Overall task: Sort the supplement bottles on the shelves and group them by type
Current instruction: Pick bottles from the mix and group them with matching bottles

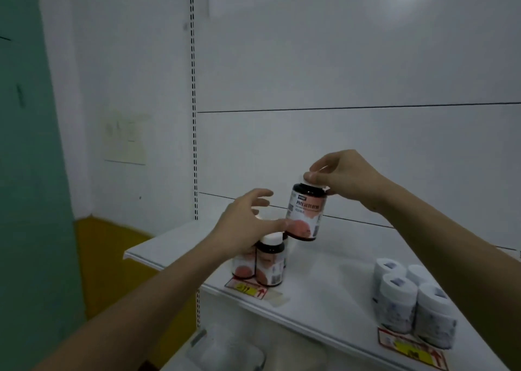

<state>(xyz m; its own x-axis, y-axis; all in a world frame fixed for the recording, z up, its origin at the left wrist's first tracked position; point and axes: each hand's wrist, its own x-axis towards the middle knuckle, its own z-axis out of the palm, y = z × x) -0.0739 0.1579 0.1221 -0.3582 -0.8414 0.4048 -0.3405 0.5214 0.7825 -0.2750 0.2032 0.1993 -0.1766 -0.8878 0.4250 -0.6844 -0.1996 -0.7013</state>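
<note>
White shelf carries a white bottle cluster at right, dark bottles at left. Right hand grip closed on cap of dark red-label bottle, lifted, tilted. Left hand open, fingers spread above the dark bottles.

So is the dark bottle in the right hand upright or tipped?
Slightly tipped. The dark bottle hangs above the shelf, held by its white cap in the right hand, base angled right.

Pretty dim room: white panelled back wall with a slotted upright rail, a white shelf, teal wall on the left, yellow floor below.
</note>
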